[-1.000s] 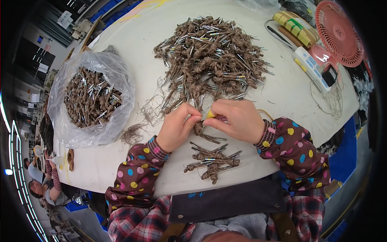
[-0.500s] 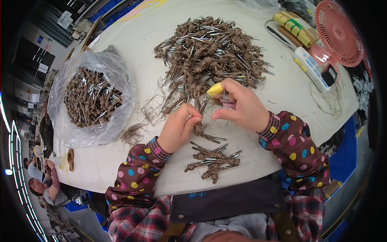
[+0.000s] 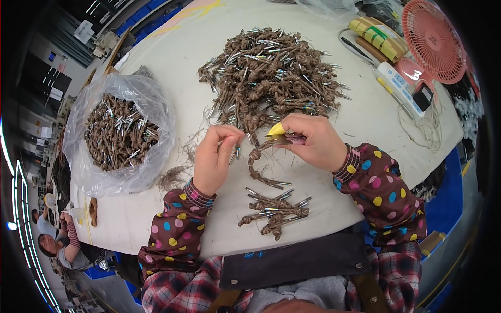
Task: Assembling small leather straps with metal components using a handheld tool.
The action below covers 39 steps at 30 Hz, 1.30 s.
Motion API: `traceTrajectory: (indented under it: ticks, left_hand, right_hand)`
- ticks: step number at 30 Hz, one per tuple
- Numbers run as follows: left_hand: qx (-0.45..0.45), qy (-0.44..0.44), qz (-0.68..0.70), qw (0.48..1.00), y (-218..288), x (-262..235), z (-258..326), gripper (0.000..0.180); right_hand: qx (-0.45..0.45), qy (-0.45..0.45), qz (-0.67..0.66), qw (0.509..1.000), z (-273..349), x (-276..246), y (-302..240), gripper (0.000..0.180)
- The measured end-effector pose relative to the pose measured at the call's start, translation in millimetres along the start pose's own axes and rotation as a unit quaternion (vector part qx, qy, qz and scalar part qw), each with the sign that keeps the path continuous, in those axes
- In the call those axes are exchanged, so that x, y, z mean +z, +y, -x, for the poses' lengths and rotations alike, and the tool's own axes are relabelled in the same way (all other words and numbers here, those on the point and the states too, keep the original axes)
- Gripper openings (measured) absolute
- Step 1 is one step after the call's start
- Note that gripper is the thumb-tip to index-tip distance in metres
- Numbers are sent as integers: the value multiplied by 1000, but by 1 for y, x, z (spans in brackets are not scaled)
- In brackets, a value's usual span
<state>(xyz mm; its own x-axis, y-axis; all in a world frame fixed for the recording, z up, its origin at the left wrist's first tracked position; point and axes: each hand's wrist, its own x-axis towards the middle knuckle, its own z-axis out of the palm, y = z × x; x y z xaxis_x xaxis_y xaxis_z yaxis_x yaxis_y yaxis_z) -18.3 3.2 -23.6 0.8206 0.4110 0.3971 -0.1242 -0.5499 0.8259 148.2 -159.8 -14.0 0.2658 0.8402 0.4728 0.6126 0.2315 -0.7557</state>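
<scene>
My right hand, a yellow cover on one fingertip, is closed around small thread snips. Their metal blades reach the upper end of a knotted brown cord with metal tips. My left hand is pinched, left of that cord and apart from its knot; what its fingertips hold, if anything, is too small to make out. Just beyond both hands rises a large pile of similar knotted cords. A small group of knotted cords lies on the table nearer to me.
A clear plastic bag full of knotted cords stands at the left on the pale table. Loose thread scraps lie beside it. At the right are a pink fan, a white power strip and a yellow-handled tool.
My left hand has let go of the knotted cord and moved left. The right hand's snips have come down to the cord's upper end, their blades now showing.
</scene>
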Motion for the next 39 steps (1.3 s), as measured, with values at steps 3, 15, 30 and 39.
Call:
traceTrajectory:
  ticks: [3,15,30,39]
  left_hand:
    - [7,42,-94,995,3,-8,-7,15]
    - [-164,-162,-20,973,13,1,6,30]
    - [84,-133,-146,977,13,18,12,50]
    - [102,-89,-137,981,0,32,22,22]
  right_hand:
    - [6,8,22,1000,3,0,1,21]
    - [62,-20,37,997,1,1,-12,24]
    - [184,53,-101,976,7,17,-5,22]
    - [228,18,-129,965,10,16,6,18]
